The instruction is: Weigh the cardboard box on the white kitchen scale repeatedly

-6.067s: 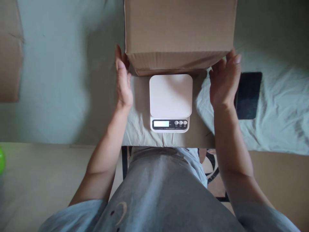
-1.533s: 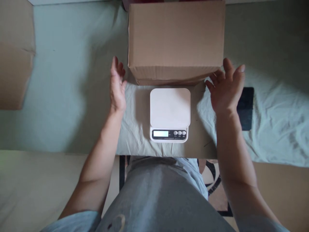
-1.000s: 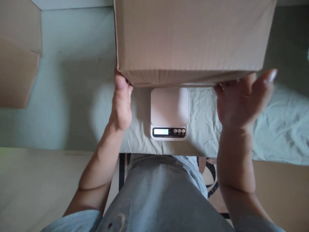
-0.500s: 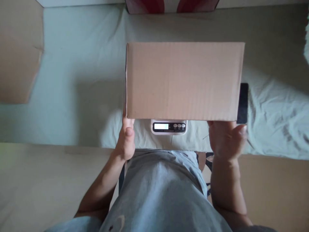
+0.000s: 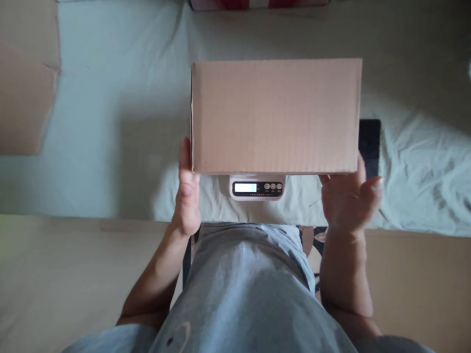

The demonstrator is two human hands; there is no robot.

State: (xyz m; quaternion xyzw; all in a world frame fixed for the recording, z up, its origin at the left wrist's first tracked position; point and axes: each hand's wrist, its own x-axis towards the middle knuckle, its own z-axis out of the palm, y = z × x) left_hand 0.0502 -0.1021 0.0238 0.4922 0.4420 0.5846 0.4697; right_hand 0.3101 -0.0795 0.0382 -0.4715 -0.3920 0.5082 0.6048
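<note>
A plain brown cardboard box (image 5: 275, 117) sits level over a small white digital scale (image 5: 257, 197), hiding the scale's plate. Only the scale's front panel shows, with a lit display and several round buttons; the digits are washed out. At the box's left side is my left hand (image 5: 188, 203), its fingers stretched along the wall with a thin gap near the tips. My right hand (image 5: 346, 201) is at the near right corner, palm up and thumb spread wide. Some of its fingers are partly hidden by the box, so any light touch there cannot be made out.
Pale green cloth (image 5: 88, 181) covers the table. A dark flat object (image 5: 371, 147) lies partly behind the box's right side. Larger cardboard (image 5: 25, 98) stands at the far left, and a red and white item (image 5: 221, 4) is at the back edge.
The box appears smaller and lower, its right edge shifted left. My left fingers have come away from its side, and my right fingers now show beyond its right edge.
</note>
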